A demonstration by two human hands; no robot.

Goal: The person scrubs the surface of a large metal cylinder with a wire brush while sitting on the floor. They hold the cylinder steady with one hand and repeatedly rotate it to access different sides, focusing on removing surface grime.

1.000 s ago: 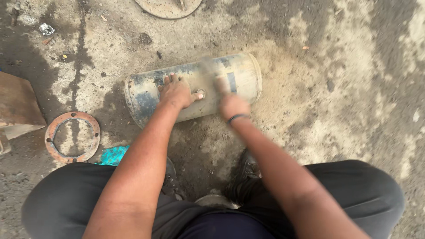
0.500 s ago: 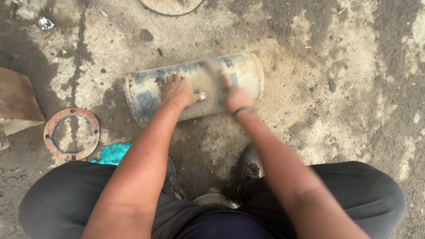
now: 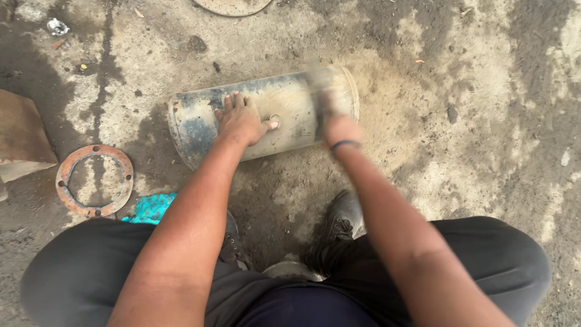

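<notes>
A worn metal cylinder (image 3: 290,103) with patches of blue paint lies on its side on the dirt floor in front of me. My left hand (image 3: 241,118) rests flat on its middle, fingers spread, thumb beside a small round fitting (image 3: 275,118). My right hand (image 3: 340,128), blurred with motion and wearing a dark wristband, is over the cylinder's right part. It grips a blurred grey piece (image 3: 319,85) that lies against the cylinder's surface; what the piece is I cannot tell. I am squatting, with my knees and dark shoes (image 3: 342,218) at the bottom.
A rusty metal ring with bolt holes (image 3: 65,175) lies at the left. Beside it are a turquoise scrap (image 3: 151,208) and a brown slab (image 3: 21,136). A round plate edge (image 3: 233,6) shows at the top. The ground is stained, sandy concrete.
My right hand has slid to the right along the cylinder, toward its right end, with the grey piece. My left hand has stayed flat on the cylinder.
</notes>
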